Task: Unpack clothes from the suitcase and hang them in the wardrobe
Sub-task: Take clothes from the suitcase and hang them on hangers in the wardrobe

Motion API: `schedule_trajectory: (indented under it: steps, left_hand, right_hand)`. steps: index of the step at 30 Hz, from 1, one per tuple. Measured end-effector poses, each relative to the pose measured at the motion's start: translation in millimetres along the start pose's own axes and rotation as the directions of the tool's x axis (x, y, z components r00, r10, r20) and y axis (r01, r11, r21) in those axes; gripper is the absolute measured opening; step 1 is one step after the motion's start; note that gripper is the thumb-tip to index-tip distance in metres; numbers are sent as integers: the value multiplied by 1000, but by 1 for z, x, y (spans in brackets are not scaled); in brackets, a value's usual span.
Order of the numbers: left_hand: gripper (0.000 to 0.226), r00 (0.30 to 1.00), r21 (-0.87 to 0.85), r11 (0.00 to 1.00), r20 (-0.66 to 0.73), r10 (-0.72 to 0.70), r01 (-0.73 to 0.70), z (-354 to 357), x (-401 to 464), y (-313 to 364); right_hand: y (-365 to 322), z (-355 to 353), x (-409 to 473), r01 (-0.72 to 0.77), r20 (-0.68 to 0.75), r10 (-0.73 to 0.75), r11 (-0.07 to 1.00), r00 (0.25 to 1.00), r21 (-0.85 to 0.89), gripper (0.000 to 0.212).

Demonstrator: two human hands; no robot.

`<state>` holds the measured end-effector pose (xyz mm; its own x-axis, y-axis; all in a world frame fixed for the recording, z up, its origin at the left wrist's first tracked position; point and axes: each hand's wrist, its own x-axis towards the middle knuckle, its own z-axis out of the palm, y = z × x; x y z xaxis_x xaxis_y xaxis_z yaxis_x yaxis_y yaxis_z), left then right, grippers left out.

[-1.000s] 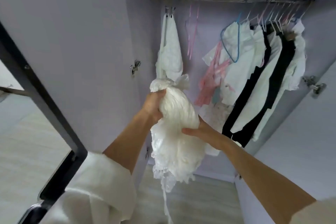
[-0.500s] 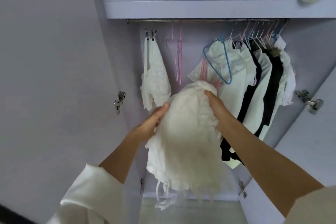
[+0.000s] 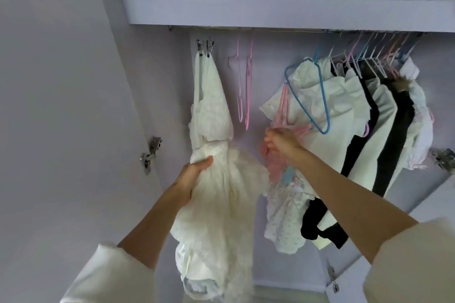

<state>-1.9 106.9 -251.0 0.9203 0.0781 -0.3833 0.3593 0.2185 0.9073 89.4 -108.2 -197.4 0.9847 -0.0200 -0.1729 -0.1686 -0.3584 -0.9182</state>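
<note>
— Lilac wardrobe (image 3: 73,106) all round, doors open, and where's the piece you're unpacking?

— White lace dress (image 3: 221,204), bunched up in my left hand (image 3: 194,174). My fingers are curled tight round its upper part, thumb (image 3: 206,161) on top, and the rest hangs down in front of me. It sits just below another white garment (image 3: 209,106) that is clipped to the left end of the rail (image 3: 246,29).

— And the rest of the rail?

— Black and white clothes (image 3: 369,130) packed together on the right, an empty blue hanger (image 3: 317,96) in front of them, and two bare pink hangers (image 3: 243,86) in the gap between.

— What's your right hand (image 3: 283,141) doing?

— It's up among the pink things by the blue hanger, fingers closed on a pink hanger (image 3: 283,106), I think, though the fabric there hides exactly what I've got.

— So which step?

— Fetching a hanger, by my reckoning; the dress isn't hung yet. Next I'd need to free that hanger without dragging its neighbours, then find the dress's shoulders in this bundle and thread them on.
</note>
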Motion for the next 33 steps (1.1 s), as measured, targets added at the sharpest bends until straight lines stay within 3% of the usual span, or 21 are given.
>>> schedule_trajectory:
  steps: [6, 11, 19, 22, 27, 31, 33]
  left_hand:
    - [41, 995, -17, 1000, -103, 15, -17, -13, 23, 11]
    - [38, 996, -82, 996, -87, 10, -17, -14, 30, 14]
    - [28, 1000, -125, 992, -30, 6, -10, -3, 35, 13]
    - [32, 1000, -146, 989, 27, -9, 13, 0, 31, 10]
    - [39, 996, -236, 971, 90, -15, 36, 4, 23, 4]
    - [24, 998, -383, 923, 59, -11, 33, 14, 15, 1]
    - [29, 998, -454, 891, 63, 20, 11, 20, 12, 2]
  right_hand:
    - [-47, 30, 57, 77, -24, -75, 987, 997, 140, 30]
    - [-63, 42, 82, 71, -26, -67, 973, 997, 218, 8]
    - [-55, 34, 96, 187, -192, -137, 944, 972, 273, 29]
    - [-37, 25, 91, 264, -262, -203, 939, 943, 222, 35]
    - [35, 23, 47, 262, -202, -238, 960, 950, 99, 35]
    - [89, 20, -16, 132, -171, -97, 971, 980, 202, 28]
    - [108, 19, -42, 48, -101, -20, 956, 995, 291, 20]
